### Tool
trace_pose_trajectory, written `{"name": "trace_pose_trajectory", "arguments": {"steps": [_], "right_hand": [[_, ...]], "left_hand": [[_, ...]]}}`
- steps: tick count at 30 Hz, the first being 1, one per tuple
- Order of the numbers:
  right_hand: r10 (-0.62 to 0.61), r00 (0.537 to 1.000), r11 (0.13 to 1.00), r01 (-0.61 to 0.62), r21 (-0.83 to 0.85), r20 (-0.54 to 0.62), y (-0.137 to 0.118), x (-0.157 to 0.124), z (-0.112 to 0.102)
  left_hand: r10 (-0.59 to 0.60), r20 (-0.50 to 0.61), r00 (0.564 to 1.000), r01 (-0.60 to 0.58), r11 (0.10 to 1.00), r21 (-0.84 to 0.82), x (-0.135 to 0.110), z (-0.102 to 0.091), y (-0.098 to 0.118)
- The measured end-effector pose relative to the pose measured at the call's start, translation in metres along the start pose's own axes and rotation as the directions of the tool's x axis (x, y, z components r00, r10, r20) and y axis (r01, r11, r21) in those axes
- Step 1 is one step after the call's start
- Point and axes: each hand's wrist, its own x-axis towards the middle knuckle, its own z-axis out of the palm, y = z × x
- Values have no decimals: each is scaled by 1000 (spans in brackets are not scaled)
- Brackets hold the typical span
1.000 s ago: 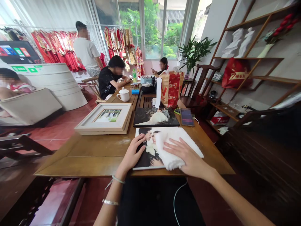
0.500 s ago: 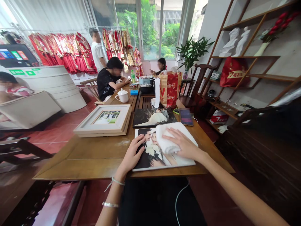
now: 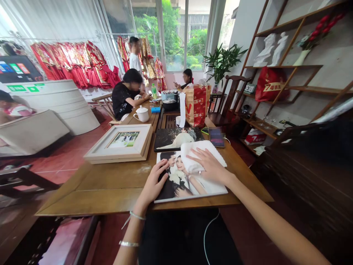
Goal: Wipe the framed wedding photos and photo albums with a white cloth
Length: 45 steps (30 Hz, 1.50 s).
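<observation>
A wedding photo panel (image 3: 176, 182), showing a couple, lies flat at the near edge of the wooden table. My left hand (image 3: 156, 180) rests on its left side, fingers extended and a little bent, holding nothing. Folded on the panel's upper right is a white towel (image 3: 217, 152). My right hand (image 3: 208, 163) lies flat over this towel with spread fingers, pressing it down. Just beyond is a dark photo panel (image 3: 165, 140) with a figure in a white gown; the towel reaches its near edge.
Stacked white picture frames (image 3: 116, 156) lie at left on the table (image 3: 110, 191). Farther back stand a lidded white cup (image 3: 142, 114), a paper bag (image 3: 197, 105) and a blue box (image 3: 155, 109). A phone (image 3: 217, 137) with a cable lies at right. Several people are nearby.
My right hand and the towel have slid slightly away from me over the panel. My left hand stays in place. A standing person in white has moved right in the background.
</observation>
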Motion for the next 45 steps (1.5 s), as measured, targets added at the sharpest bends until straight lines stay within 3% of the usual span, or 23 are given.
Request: {"name": "trace_pose_trajectory", "arguments": {"steps": [7,11,15,25,30,34,42,45], "right_hand": [[-34,998,999,33,11,49,-62,-82,-1],[-66,996,998,64,19,68,-74,-97,-2],[-28,999,1000,28,4,43,-60,-74,0],[122,992,992,-121,-35,35,13,37,1],[160,987,986,-158,-50,22,21,50,2],[128,992,991,-126,-51,24,1,25,4],[14,998,999,-10,-52,69,-75,-70,5],[-34,997,999,37,-31,75,-88,-84,6]], "left_hand": [[-4,-4,1000,4,1000,-8,-1,1,-2],[8,-18,1000,-9,1000,-15,-1,1,0],[6,6,1000,-5,1000,-10,0,-1,0],[23,16,1000,-23,1000,0,0,-2,-2],[18,11,1000,-18,1000,-5,0,-3,-3],[20,5,1000,-20,1000,-10,0,-2,-4],[8,-4,1000,-8,1000,-10,-1,-2,-2],[16,-13,1000,-17,1000,-16,-1,-2,-1]]}}
